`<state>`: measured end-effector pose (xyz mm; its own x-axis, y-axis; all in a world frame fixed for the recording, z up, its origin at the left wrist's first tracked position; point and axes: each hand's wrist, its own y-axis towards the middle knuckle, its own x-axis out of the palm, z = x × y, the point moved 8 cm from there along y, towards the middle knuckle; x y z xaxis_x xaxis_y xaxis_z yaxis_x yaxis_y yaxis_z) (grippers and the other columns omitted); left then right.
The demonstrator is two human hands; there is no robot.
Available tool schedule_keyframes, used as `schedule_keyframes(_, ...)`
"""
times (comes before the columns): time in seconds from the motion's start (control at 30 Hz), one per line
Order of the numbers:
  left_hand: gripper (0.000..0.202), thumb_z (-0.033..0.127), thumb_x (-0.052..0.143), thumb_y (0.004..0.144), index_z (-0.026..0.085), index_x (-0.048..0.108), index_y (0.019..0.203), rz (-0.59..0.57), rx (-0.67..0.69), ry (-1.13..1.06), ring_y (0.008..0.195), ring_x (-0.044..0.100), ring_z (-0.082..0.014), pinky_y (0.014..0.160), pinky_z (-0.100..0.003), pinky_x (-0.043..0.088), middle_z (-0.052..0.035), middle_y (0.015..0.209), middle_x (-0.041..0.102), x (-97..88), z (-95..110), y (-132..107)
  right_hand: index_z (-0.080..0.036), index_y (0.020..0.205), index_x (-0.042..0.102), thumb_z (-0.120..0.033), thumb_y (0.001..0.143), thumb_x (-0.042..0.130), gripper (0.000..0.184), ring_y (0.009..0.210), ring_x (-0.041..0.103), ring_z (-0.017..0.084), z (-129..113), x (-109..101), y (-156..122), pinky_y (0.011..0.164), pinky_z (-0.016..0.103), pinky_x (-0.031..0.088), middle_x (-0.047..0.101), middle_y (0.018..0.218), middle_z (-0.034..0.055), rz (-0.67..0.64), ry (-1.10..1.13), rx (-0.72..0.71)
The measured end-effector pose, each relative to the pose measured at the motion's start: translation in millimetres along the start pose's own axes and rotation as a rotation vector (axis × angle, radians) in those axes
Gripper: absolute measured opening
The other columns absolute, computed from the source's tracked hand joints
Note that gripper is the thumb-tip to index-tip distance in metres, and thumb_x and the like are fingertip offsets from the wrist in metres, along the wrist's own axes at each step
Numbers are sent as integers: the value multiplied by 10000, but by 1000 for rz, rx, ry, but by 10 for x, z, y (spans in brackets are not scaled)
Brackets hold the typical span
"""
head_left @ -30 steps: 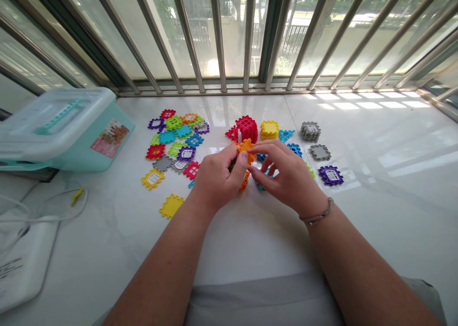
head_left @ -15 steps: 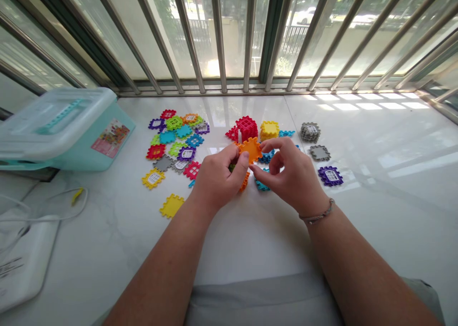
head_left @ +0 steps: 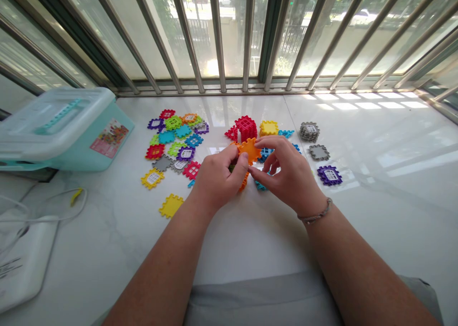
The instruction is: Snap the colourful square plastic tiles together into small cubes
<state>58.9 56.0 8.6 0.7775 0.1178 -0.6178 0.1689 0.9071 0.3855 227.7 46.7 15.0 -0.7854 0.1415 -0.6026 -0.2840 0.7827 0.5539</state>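
Note:
My left hand (head_left: 218, 178) is closed round an orange interlocking building tile (head_left: 249, 150), thumb on its face. At the tile's right side is my right hand (head_left: 286, 171), index fingertip at the upper edge and thumb tip at the lower corner. More orange pieces (head_left: 244, 182) show just below my left fingers, partly hidden by them. Behind the hands stand a red tile cube (head_left: 246, 128) and a yellow tile stack (head_left: 268, 127). Blue tiles (head_left: 266, 154) are partly covered by my right hand.
Mixed coloured tiles (head_left: 173, 122) lie in a loose heap on the left, with a plain yellow tile (head_left: 171, 206) nearer me. Grey tiles (head_left: 309, 131) and a purple window tile (head_left: 329, 175) are at right. A turquoise lidded box (head_left: 103, 140) and a cable (head_left: 86, 202) sit far left; metal bars (head_left: 220, 40) close the back.
My right hand has shifted slightly left, its fingertips closer in on the orange tile. My left hand keeps its hold, and the tiles on the floor lie as before.

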Motion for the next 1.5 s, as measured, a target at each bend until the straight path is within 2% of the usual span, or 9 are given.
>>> schedule_keyframes(0.13, 369, 404, 540, 1073, 245, 480, 746, -60, -59, 27, 605, 480, -162, 611, -327, 302, 18, 644, 567, 56, -56, 3, -283, 1258, 623, -328, 974, 830, 354, 657, 685, 139, 24, 13, 1, 657, 350, 605, 747, 1248, 55, -12, -26, 25)
schedule_keyframes(0.23, 367, 467, 535, 1098, 228, 634, 838, -108, -92, 26, 645, 555, -183, 621, -329, 326, -12, 708, 670, 108, -88, -6, -278, 1239, 624, -289, 965, 813, 333, 635, 679, 133, 17, 20, 4, 658, 344, 589, 757, 1214, 45, -13, -39, 22)
schedule_keyframes(0.33, 441, 565, 529, 1115, 210, 715, 931, -126, -93, 22, 672, 594, -191, 636, -326, 353, -29, 755, 719, 131, -99, -13, -270, 1239, 626, -252, 947, 805, 343, 644, 684, 134, 12, 39, 3, 657, 337, 571, 762, 1193, 40, -29, -53, 20)
schedule_keyframes(0.57, 565, 711, 523, 1094, 208, 693, 899, -129, -87, 16, 659, 567, -181, 637, -324, 347, -18, 725, 685, 145, -128, -17, -263, 1252, 629, -246, 946, 785, 344, 641, 686, 136, 45, 69, -5, 667, 337, 564, 762, 1179, 41, -46, -45, 38)
schedule_keyframes(0.77, 516, 646, 569, 1094, 228, 574, 793, -118, -55, 16, 632, 516, -157, 636, -316, 342, 13, 686, 622, 127, -77, -12, -265, 1262, 623, -251, 962, 758, 329, 670, 696, 154, 93, 201, -14, 645, 325, 545, 781, 1154, 40, -161, 4, 99)
schedule_keyframes(0.9, 495, 606, 592, 1089, 228, 554, 771, -94, -41, 29, 631, 498, -149, 643, -315, 350, 22, 674, 588, 97, -41, -16, -264, 1237, 622, -230, 963, 749, 303, 728, 698, 157, 75, 232, -16, 671, 320, 547, 758, 1171, 34, -198, 41, 99)
schedule_keyframes(1.07, 456, 532, 601, 1088, 228, 535, 754, -42, -29, 43, 615, 460, -140, 640, -314, 349, 35, 654, 538, 56, -38, -21, -269, 1139, 625, -220, 932, 795, 272, 724, 656, 161, 59, 157, -5, 673, 330, 537, 724, 1135, 31, -163, -10, 79)
schedule_keyframes(1.23, 401, 418, 557, 1103, 228, 516, 753, 20, -44, 14, 626, 441, -141, 641, -309, 352, 43, 639, 484, -7, -55, -5, -263, 1067, 592, -280, 953, 844, 277, 653, 634, 120, 29, 66, 4, 645, 330, 548, 742, 1249, 46, -90, -3, 41)
schedule_keyframes(1.5, 432, 466, 535, 1109, 228, 514, 749, -30, -162, -117, 655, 469, -150, 620, -310, 360, 31, 662, 521, 8, -113, 13, -278, 1195, 619, -458, 972, 876, 384, 668, 682, 140, 22, 8, -14, 636, 359, 621, 742, 1321, 81, 15, 38, -4)
